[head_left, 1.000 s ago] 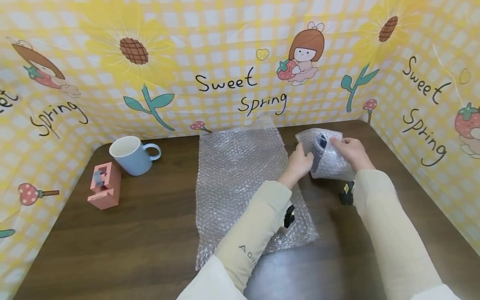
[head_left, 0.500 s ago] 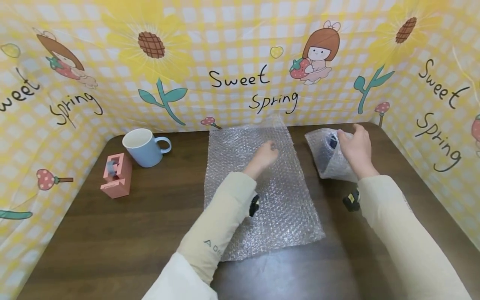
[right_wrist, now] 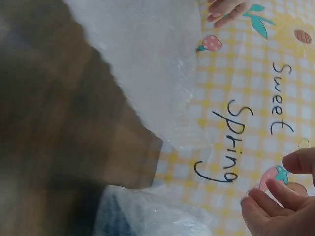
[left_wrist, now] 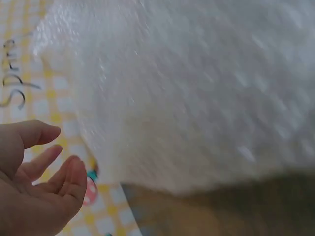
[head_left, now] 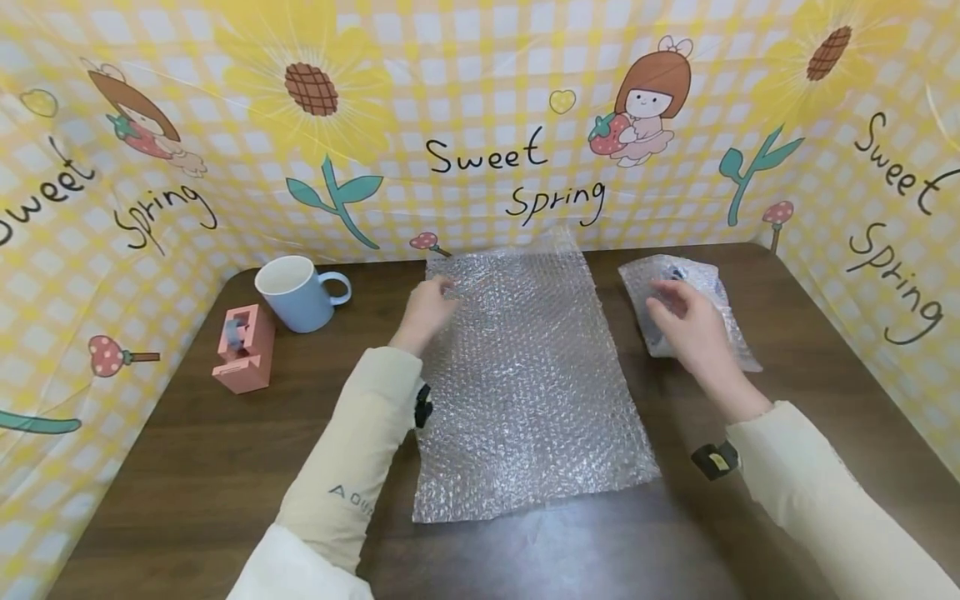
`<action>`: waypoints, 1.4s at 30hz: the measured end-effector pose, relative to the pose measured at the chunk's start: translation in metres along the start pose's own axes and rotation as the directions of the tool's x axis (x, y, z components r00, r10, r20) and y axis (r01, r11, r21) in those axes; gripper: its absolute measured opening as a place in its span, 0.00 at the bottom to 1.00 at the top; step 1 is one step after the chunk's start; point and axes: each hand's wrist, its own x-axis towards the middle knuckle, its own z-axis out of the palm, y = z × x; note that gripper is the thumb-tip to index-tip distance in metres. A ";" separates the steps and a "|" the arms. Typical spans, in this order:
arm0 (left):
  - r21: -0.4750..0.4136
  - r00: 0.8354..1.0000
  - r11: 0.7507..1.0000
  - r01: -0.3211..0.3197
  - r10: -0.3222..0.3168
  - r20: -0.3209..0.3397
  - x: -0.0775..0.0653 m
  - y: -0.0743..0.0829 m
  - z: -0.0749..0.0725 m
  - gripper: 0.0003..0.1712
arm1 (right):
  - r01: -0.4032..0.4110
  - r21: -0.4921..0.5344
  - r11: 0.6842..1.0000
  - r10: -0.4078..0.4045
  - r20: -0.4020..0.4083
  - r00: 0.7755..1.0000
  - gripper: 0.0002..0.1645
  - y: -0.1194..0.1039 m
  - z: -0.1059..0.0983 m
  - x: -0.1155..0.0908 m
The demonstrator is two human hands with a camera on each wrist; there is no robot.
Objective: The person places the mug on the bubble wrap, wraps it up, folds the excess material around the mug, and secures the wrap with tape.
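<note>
A large sheet of bubble wrap (head_left: 525,392) lies flat on the middle of the table. My left hand (head_left: 427,313) is at its upper left edge, holding nothing; in the left wrist view the fingers (left_wrist: 74,179) are loosely bent and apart from the sheet. On the right sits a bubble-wrapped bundle (head_left: 639,287) with something dark blue inside, its kind hidden by the wrap. My right hand (head_left: 697,337) hovers in front of the bundle, fingers relaxed, with nothing in its grasp. The right wrist view shows part of the wrapped bundle (right_wrist: 162,216) below that hand.
A light blue mug (head_left: 300,300) stands at the back left, handle to the right. Beside it is a pink tape dispenser (head_left: 251,350). A yellow checked cloth backdrop (head_left: 480,83) rises behind and at both sides of the brown table (head_left: 180,467).
My left hand has left the bundle and moved left across the sheet to its far left edge. The right hand has let go of the bundle and drawn slightly back.
</note>
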 end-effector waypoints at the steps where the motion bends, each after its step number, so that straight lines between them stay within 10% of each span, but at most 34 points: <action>1: -0.014 1.000 1.000 0.013 -0.013 -0.021 -0.001 -0.006 -0.002 0.27 | 0.004 -0.009 1.000 -0.004 0.023 1.000 0.27 0.001 0.002 -0.002; 11: -0.108 0.985 0.979 0.175 -0.173 0.028 -0.006 -0.046 -0.006 0.32 | -0.013 -0.178 0.984 0.060 0.258 0.964 0.28 0.033 0.020 -0.033; 17: -0.254 0.954 0.930 0.264 -0.214 0.209 -0.011 -0.049 -0.002 0.32 | -0.121 -0.121 0.985 0.161 0.428 0.889 0.37 0.050 0.028 -0.055; 23: -0.260 0.951 0.927 0.269 -0.213 0.225 -0.011 -0.047 0.002 0.26 | -0.228 0.006 0.974 0.190 0.536 0.823 0.36 0.053 0.035 -0.067; 35: -0.219 0.975 0.958 0.184 -0.150 0.163 -0.016 -0.054 -0.003 0.17 | -0.314 0.116 0.942 0.191 0.586 0.787 0.15 0.052 0.044 -0.079; 42: -0.176 0.967 0.972 0.155 -0.112 0.230 -0.024 -0.062 -0.010 0.15 | -0.246 0.010 0.969 0.205 0.523 0.828 0.13 0.054 0.039 -0.076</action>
